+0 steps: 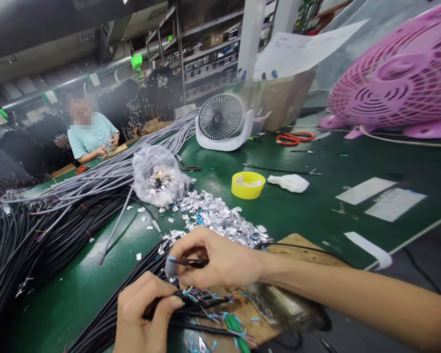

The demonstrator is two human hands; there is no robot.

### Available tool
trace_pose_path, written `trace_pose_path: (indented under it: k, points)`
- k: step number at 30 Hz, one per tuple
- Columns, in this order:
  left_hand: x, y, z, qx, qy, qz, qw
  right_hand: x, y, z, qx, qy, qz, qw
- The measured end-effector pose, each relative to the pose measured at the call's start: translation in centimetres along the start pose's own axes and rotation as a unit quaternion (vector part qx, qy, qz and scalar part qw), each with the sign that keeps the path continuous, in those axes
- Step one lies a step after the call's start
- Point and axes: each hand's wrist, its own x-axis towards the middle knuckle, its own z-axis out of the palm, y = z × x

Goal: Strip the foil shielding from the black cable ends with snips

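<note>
My left hand [147, 306] is closed, thumb and forefinger pinching a black cable [171, 299]. From the cable ends fan out thin coloured wires [202, 296], blue, white and other colours. Just above it, my right hand [216, 260] is closed on a small slim dark metal tool [191, 263] whose exact kind I cannot make out. A bit of blue shows at the tool's tip, and a greyish cover [171, 268] wraps one fingertip. More black cables [128, 284] run under my left hand over a wooden board [257, 318] strewn with blue wire scraps.
Foil scraps [220, 218] lie beyond my hands, beside a plastic bag [158, 176]. Bundles of grey cable [106, 179], a white fan [222, 122], yellow tape ring [248, 185], orange-handled scissors [295, 138] and a pink fan [393, 83] stand farther off. Another person [93, 135] sits across.
</note>
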Motion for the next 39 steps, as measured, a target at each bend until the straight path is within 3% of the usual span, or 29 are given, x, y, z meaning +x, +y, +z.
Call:
trace_pose_path:
  k: [4, 7, 11, 14, 22, 39]
  points:
    - [0.09, -0.31, -0.53, 0.020, 0.006, -0.015, 1.000, -0.11, 0.19, 0.10, 0.007, 0.040, -0.025, 0.999]
    - [0.14, -0.49, -0.89, 0.033, 0.017, -0.026, 0.999, -0.32, 0.14, 0.39, -0.053, 0.067, -0.105, 0.991]
    - [0.10, -0.43, -0.94, 0.043, 0.027, -0.037, 0.998, -0.54, -0.24, 0.50, -0.181, 0.068, -0.238, 0.952]
    - [0.07, -0.34, -0.86, 0.047, 0.032, -0.042, 0.997, -0.63, -0.43, 0.50, -0.231, 0.087, -0.275, 0.929]
    - [0.10, -0.18, -0.91, 0.053, 0.034, -0.047, 0.997, -0.73, -0.16, 0.63, -0.274, 0.102, -0.293, 0.910]
    - [0.06, -0.03, -0.92, 0.043, 0.035, -0.051, 0.997, -0.37, -0.14, 0.37, -0.215, 0.095, -0.268, 0.934]
